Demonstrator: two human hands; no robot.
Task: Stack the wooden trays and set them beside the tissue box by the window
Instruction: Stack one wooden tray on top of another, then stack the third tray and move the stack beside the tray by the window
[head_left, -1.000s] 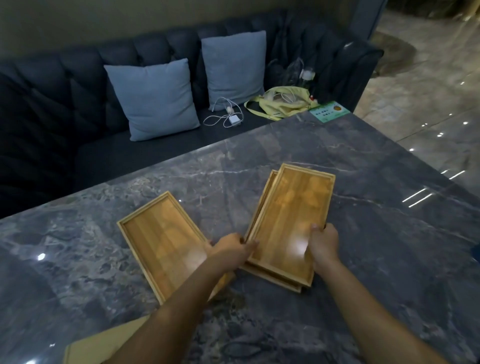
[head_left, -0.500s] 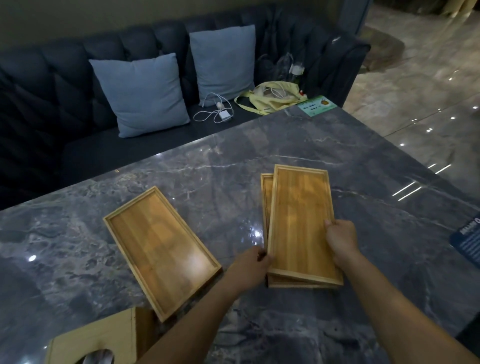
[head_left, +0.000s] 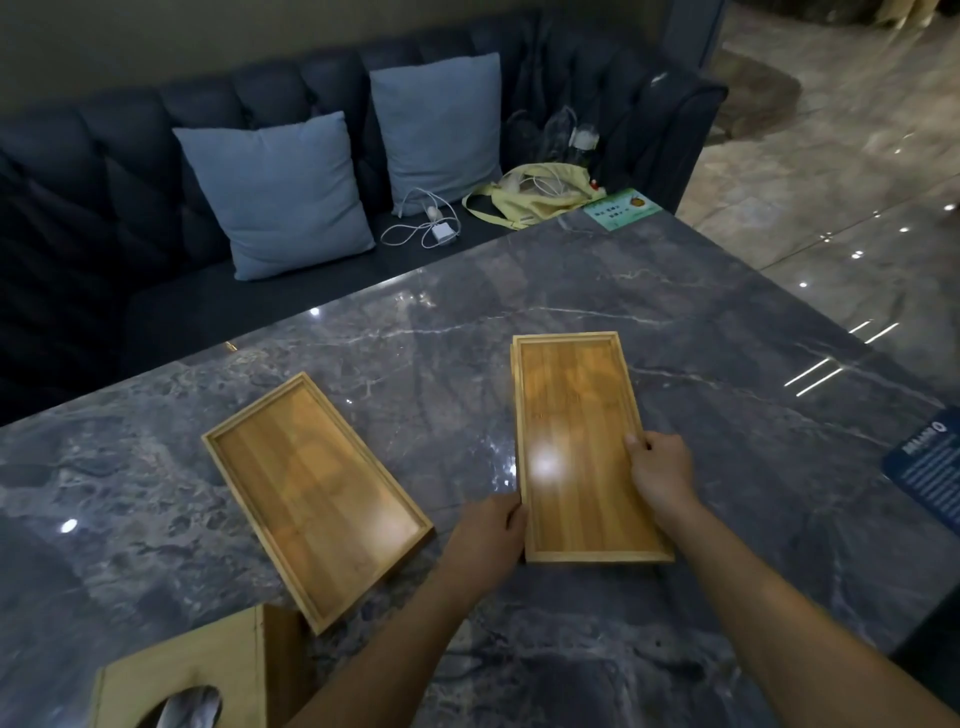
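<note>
Left hand (head_left: 488, 535): gripping stacked trays (head_left: 579, 447), left rim, lower centre.
Right hand (head_left: 662, 470): gripping right rim.
Loose tray (head_left: 317, 493): lower left, nearer left hand; long axis slants up-left.
Tissue box (head_left: 208, 675): bottom-left corner of table (head_left: 727, 322).

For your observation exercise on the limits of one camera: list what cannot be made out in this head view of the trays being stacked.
- Tissue box: cut off by the bottom edge; only its top and one side show.
- Lower tray: hidden beneath the top tray; only a sliver shows at the far right corner.
- Window: nowhere in view.
- Green card and blue card: print too small to read; the blue one is cut off by the right edge.
- Bag contents: too dim.
</note>
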